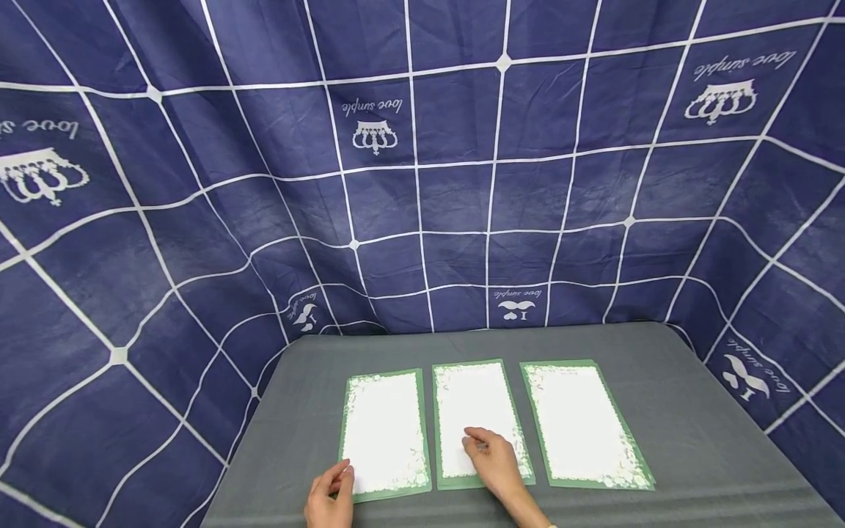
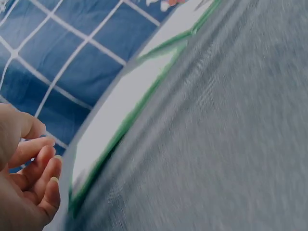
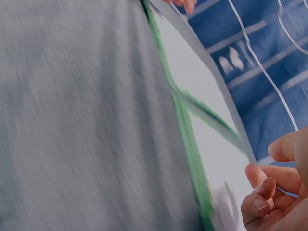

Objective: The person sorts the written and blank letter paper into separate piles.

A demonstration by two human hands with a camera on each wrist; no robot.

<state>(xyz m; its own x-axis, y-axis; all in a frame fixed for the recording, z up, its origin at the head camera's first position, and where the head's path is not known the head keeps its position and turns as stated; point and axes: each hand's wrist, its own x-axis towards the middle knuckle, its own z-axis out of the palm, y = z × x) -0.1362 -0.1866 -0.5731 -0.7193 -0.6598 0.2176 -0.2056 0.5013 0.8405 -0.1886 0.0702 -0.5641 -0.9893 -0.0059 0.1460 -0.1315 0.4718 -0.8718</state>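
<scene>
Three white sheets with green leafy borders lie in a row on the table: a left sheet [image 1: 386,433], a middle sheet [image 1: 475,400] and a right sheet [image 1: 581,425]. Green edges show around each one, perhaps from further sheets beneath. My left hand [image 1: 330,497] is at the lower left corner of the left sheet, fingers loosely bent. Nothing is visible in its grasp in the left wrist view, where the hand [image 2: 31,168] appears beside the paper. Over the lower part of the middle sheet hovers my right hand [image 1: 494,458], its fingers loosely curled and holding nothing visible.
A grey cloth covers the table [image 1: 284,411], with slight folds along the near side. Dark blue curtains [image 1: 455,198] with white grid lines and crown prints hang behind it and on both sides, reaching close to the table's edges.
</scene>
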